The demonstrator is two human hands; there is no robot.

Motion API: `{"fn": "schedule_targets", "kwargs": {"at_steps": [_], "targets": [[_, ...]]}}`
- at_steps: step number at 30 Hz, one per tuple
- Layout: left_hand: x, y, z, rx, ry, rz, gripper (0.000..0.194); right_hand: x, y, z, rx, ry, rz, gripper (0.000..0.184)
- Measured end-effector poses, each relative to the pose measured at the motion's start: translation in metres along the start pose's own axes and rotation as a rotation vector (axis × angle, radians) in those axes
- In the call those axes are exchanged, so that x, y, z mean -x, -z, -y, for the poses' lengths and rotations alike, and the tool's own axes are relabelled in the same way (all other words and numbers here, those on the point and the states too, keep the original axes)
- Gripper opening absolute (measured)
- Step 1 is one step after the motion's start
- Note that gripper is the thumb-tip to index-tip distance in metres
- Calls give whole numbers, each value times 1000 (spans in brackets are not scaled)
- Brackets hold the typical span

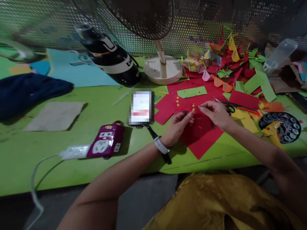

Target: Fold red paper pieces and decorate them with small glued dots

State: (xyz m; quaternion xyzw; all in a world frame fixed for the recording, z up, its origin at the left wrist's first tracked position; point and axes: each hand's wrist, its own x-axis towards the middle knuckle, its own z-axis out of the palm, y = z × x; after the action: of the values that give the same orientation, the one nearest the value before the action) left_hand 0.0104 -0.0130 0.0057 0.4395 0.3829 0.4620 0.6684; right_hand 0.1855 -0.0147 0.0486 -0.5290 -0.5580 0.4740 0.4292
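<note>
My left hand, with a white watch at the wrist, is closed in a pinch over the red paper. Small yellow squares show right at its fingertips; whether it grips one is too small to tell. Across a narrow gap, my right hand also pinches thumb against finger, and what it holds cannot be made out. More yellow squares lie in a short column on the red paper. Beyond them is a green paper strip with small dots. Scissors rest beside my right hand.
A blurred-screen phone stands left of my hands, near a purple power socket. Behind are a black bottle, a fan base and a pile of colored paper cutouts. A round black tray with a yellow glue gun sits right.
</note>
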Motion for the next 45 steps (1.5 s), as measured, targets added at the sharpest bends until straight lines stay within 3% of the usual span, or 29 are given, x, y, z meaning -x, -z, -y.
{"fn": "schedule_targets", "kwargs": {"at_steps": [7, 13, 25, 28, 31, 34, 37, 42, 45], "targets": [[5, -5, -7, -36, 10, 51, 44, -1, 3, -2, 0, -1, -55, 17], [5, -4, -7, -39, 19, 39, 44, -1, 1, -2, 5, 6, -25, 17], [8, 0, -7, -169, 22, 89, 45, 2, 13, 4, 250, 196, -44, 26], [9, 1, -9, -173, 32, 135, 44, -8, 43, 10, 300, 220, -134, 27], [11, 5, -12, -130, 18, 211, 45, -24, 97, 18, 450, 258, -283, 21], [11, 9, -15, -150, -15, 287, 57, -38, 156, 17, 505, 152, -366, 20], [12, 13, -15, -223, -65, 313, 53, -48, 198, 6, 601, 128, -483, 22], [13, 17, -13, -302, -104, 354, 44, -56, 223, -11, 809, 153, -445, 16], [14, 18, -12, -318, -84, 325, 37, -51, 219, -2, 870, 225, -491, 32]]}}
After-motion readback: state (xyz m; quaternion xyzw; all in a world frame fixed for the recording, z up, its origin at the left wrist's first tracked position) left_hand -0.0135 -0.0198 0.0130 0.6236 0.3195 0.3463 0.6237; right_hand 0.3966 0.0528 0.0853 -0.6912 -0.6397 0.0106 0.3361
